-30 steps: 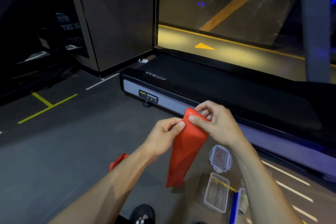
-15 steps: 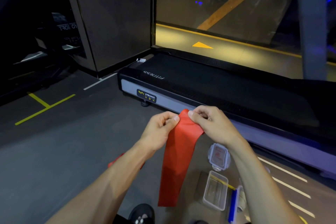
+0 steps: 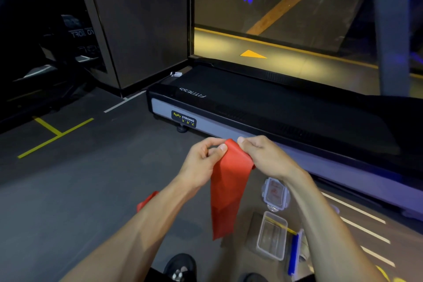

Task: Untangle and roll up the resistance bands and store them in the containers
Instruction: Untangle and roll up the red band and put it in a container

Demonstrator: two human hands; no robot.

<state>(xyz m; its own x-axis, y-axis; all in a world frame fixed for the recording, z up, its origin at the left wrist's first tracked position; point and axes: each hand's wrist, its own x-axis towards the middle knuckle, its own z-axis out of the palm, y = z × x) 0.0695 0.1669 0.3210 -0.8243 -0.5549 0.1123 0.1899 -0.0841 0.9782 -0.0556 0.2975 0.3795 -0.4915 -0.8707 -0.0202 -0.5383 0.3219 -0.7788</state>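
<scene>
At the centre of the frame, a person's left hand [image 3: 201, 162] and right hand [image 3: 263, 155] each pinch the top edge of a red resistance band [image 3: 226, 190] between curled fingers and thumb. The band hangs straight down above a dark floor [image 3: 68, 190]. Lower right, a clear container [image 3: 272, 236] sits open on the floor, its lid [image 3: 274, 193] lying just above it. A black treadmill [image 3: 274, 103] crosses the middle right.

You have one view only: the head camera looks forward and down from standing height, wide-angle. Your hands sit close at 6 o'clock, the treadmill [image 3: 263, 107] runs from 12 toward 3 o'clock.
</scene>
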